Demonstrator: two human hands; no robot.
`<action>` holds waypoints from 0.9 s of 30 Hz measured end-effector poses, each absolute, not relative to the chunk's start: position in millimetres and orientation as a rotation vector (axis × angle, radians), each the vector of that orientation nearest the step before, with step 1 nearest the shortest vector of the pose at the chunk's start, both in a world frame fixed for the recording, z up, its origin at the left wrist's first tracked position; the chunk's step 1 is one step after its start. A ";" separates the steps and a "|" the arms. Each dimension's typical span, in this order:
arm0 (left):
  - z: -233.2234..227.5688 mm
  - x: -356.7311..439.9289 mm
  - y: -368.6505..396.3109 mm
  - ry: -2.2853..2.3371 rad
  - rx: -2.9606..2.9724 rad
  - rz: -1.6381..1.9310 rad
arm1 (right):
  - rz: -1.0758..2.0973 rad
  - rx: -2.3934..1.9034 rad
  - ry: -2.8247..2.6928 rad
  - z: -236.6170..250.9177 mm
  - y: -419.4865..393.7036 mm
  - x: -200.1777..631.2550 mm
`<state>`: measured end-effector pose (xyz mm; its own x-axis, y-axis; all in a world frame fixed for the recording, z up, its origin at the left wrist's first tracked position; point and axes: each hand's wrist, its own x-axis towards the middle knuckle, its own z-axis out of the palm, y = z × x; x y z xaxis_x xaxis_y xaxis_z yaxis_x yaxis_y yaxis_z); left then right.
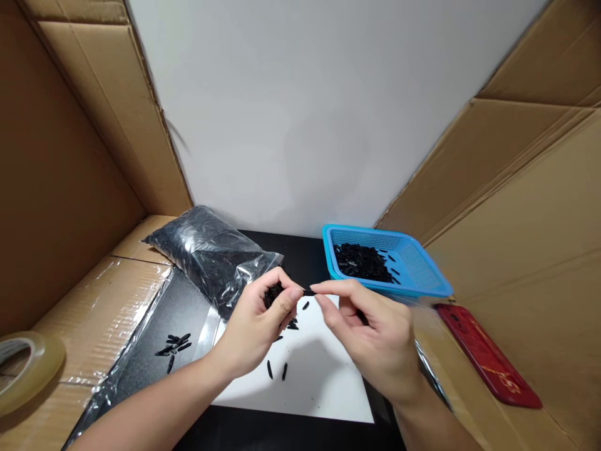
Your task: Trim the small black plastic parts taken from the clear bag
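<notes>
My left hand [267, 313] is closed around several small black slender pieces [271, 294]. Between its thumb and forefinger it pinches one end of a single black piece [308, 292]. At the other end of that piece, the thumb and forefinger of my right hand [370, 332] are closed. Something dark shows in the curled fingers of my right hand, too hidden to name. Beneath both hands lies a white sheet [323, 388] with a few loose black pieces [270, 369] on it.
A blue basket [427, 263] at the back right holds a heap of black pieces [361, 262]. Behind my left hand lies a clear bag [206, 247] full of dark contents. More pieces [173, 344], a tape roll [44, 369] and a red phone [488, 354] lie around. Cardboard walls [530, 188] flank the table.
</notes>
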<state>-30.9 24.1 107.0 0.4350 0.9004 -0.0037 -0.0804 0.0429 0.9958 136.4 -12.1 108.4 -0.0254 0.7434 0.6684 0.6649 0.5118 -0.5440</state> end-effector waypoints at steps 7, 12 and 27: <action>105.5 -28.8 24.0 0.875 1.463 0.951 | -0.360 -1.092 -1.875 106.1 -10.3 129.6; 104.3 -27.9 22.6 0.919 1.614 1.012 | -0.385 -1.127 -1.878 105.4 -9.2 126.9; 93.1 -21.9 24.7 1.021 1.743 1.015 | -0.437 -1.221 -1.855 88.3 -3.3 116.0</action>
<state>-21.9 24.7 93.1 0.3362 0.9162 0.2180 0.2239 -0.3026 0.9264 116.0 -3.3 88.3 -0.1617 0.5755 0.8017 0.8730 0.4622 -0.1557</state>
